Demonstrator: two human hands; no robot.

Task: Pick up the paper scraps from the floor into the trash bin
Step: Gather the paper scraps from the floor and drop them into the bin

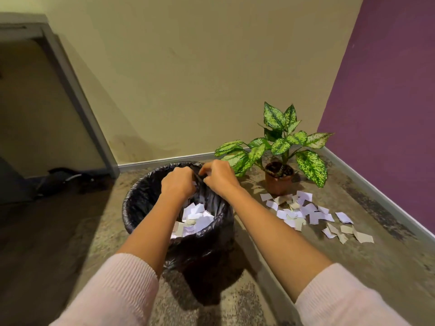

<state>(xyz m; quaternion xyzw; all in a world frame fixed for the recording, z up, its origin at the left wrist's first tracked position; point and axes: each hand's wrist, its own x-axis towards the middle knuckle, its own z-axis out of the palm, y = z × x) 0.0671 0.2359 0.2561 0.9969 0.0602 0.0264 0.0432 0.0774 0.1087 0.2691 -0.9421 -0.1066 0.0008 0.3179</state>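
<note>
Both hands, left hand (179, 184) and right hand (217, 177), hover over the bin (150, 196), fingers pinched narrow on the black liner's far edge, probably to straighten it. Some scraps lie inside; many scraps (306, 211) remain on the floor (294, 255) near the plant (280, 147).

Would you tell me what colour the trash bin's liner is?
Black, glossy plastic liner, clearest in the head view.
</note>
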